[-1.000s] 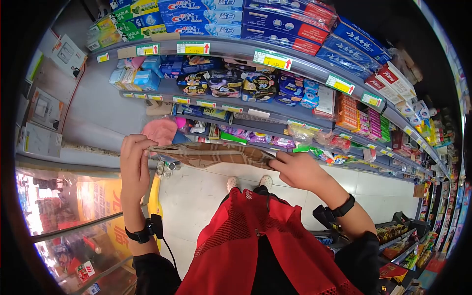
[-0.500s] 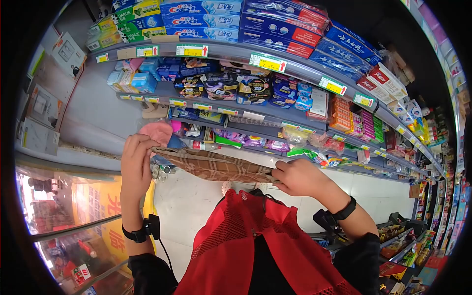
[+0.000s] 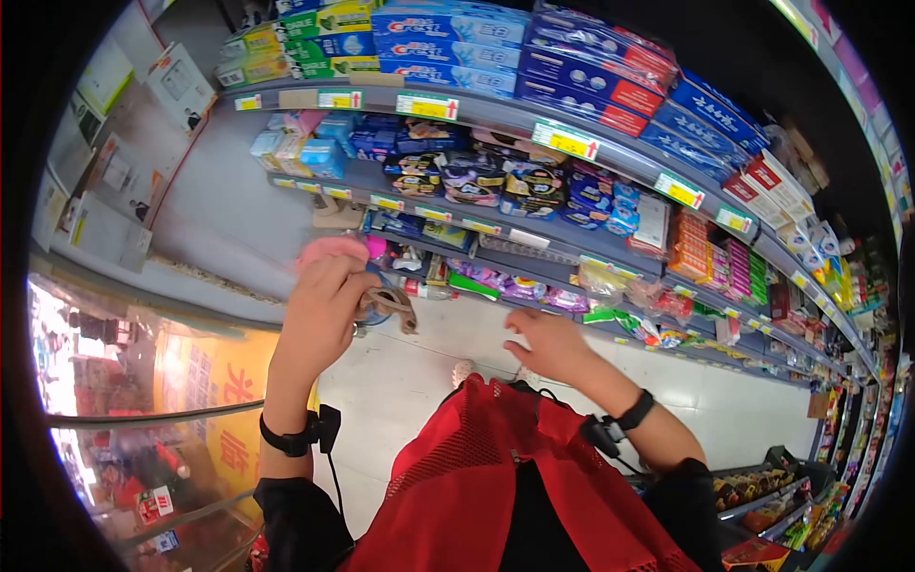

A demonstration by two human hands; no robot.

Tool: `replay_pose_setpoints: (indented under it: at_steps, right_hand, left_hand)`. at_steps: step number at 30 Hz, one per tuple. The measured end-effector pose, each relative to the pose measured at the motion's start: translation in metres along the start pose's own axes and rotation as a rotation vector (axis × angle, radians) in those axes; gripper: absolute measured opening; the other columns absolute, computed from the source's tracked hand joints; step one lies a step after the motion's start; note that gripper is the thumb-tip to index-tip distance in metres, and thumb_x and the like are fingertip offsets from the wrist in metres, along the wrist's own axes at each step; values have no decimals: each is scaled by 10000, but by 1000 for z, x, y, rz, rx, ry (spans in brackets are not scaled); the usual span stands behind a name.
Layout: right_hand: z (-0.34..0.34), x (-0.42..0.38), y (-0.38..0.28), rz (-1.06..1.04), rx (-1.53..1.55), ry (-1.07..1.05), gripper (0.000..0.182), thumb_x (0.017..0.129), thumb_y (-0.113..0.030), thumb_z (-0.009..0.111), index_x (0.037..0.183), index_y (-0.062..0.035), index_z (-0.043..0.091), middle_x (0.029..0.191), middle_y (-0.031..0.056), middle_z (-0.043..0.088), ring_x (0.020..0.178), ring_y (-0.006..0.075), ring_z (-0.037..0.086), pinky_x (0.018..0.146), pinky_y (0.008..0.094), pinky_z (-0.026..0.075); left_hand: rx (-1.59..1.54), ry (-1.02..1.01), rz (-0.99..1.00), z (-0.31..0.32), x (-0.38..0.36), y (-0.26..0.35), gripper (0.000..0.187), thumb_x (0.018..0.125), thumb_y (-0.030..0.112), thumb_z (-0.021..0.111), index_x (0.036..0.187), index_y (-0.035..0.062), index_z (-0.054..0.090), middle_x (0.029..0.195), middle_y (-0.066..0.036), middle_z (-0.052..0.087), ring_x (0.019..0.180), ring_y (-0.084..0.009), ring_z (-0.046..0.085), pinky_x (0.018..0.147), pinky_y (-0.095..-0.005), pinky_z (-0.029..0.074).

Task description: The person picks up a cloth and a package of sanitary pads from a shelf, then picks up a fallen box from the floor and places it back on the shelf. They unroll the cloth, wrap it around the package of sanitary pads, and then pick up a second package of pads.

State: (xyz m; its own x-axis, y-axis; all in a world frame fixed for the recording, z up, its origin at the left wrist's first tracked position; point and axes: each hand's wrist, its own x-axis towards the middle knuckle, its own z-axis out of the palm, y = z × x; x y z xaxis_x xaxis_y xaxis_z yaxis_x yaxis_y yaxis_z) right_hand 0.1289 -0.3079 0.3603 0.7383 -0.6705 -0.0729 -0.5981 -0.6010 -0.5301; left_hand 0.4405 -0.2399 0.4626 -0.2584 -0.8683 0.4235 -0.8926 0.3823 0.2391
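Observation:
My left hand (image 3: 329,307) is closed on a brown plaid cloth (image 3: 393,303), which hangs bunched past the fingers, with much of it hidden behind them. Just beyond that hand, a round pink thing (image 3: 331,250) overlaps the fingers in this view. My right hand (image 3: 551,345) is off the cloth, its thumb and fingers apart over the pale floor, holding nothing. Each wrist wears a black band with a small device.
Ahead, a curved shelf unit holds Crest toothpaste boxes (image 3: 448,43), dark packs (image 3: 472,178) and orange boxes (image 3: 688,245). A glass case (image 3: 181,477) stands at lower left. Snack racks (image 3: 762,491) are at lower right. Pale floor tiles (image 3: 400,381) lie below.
My right hand has let go of the cloth and opened. The cloth, stretched between both hands before, now hangs bunched from the left hand. The view has shifted slightly.

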Motion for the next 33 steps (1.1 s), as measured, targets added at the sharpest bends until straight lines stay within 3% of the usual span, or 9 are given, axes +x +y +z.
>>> replay_pose_setpoints:
  at_steps: [4, 6, 9, 12, 17, 21, 24, 27, 33]
  right_hand:
    - [49, 59, -44, -14, 340, 124, 386, 838, -278, 621, 1142, -73, 500, 1042, 136, 589, 902, 301, 614, 764, 414, 494]
    - [64, 86, -68, -116, 376, 286, 408, 838, -268, 659, 1156, -72, 496, 1004, 110, 604, 819, 252, 628, 710, 362, 505]
    - [53, 115, -104, -189, 570, 471, 334, 841, -250, 657, 1089, -57, 541, 936, 103, 614, 759, 246, 628, 657, 341, 498]
    - [32, 121, -119, -131, 675, 436, 263, 839, -239, 630, 1019, -57, 572, 866, 116, 612, 766, 298, 625, 644, 373, 493]
    - [22, 109, -93, -300, 455, 620, 109, 794, -125, 606, 861, -39, 599, 759, 124, 592, 669, 336, 590, 576, 395, 471]
    - [13, 96, -82, -189, 545, 524, 76, 746, -63, 594, 820, -48, 588, 753, 121, 583, 682, 328, 588, 577, 400, 467]
    - [10, 88, -75, -207, 364, 629, 124, 722, -44, 590, 845, -29, 589, 777, 129, 582, 674, 332, 573, 575, 385, 460]
    - [29, 82, -45, -88, 294, 539, 172, 677, -20, 580, 849, -27, 585, 797, 132, 585, 707, 359, 573, 614, 397, 464]
    - [83, 83, 31, 404, 569, 324, 155, 662, 6, 559, 811, -24, 589, 844, 170, 608, 849, 357, 597, 701, 426, 472]
  left_hand:
    - [34, -29, 23, -23, 14, 4, 244, 674, 0, 541, 913, 42, 569, 910, -106, 526, 856, -318, 516, 741, -397, 421]
    - [56, -52, 27, -36, 19, 5, 250, 671, -9, 534, 913, 42, 569, 907, -104, 528, 846, -316, 513, 735, -394, 419]
    - [95, -84, 33, -48, 21, 7, 254, 670, -17, 527, 914, 42, 570, 906, -104, 531, 841, -316, 511, 734, -389, 416]
    - [115, -96, 47, -51, 21, 8, 252, 670, -18, 526, 912, 40, 571, 902, -104, 533, 843, -317, 512, 736, -386, 414]
    - [41, -61, 61, -47, 22, 12, 261, 660, -25, 530, 909, 37, 574, 900, -102, 538, 854, -320, 514, 744, -384, 411]
    - [-12, -87, 117, -36, 32, 20, 276, 645, -26, 546, 910, 43, 576, 927, -100, 551, 888, -315, 525, 761, -384, 408]
    - [-6, -110, 139, -27, 41, 24, 280, 638, -28, 549, 908, 44, 577, 960, -98, 564, 912, -309, 532, 766, -383, 407]
    - [-12, -147, 136, -24, 51, 28, 281, 637, -32, 544, 906, 42, 577, 988, -96, 570, 921, -305, 534, 764, -379, 408]
    - [-22, -107, 164, -31, 62, 31, 277, 655, 10, 576, 929, 48, 574, 907, -84, 522, 861, -289, 515, 733, -376, 389]
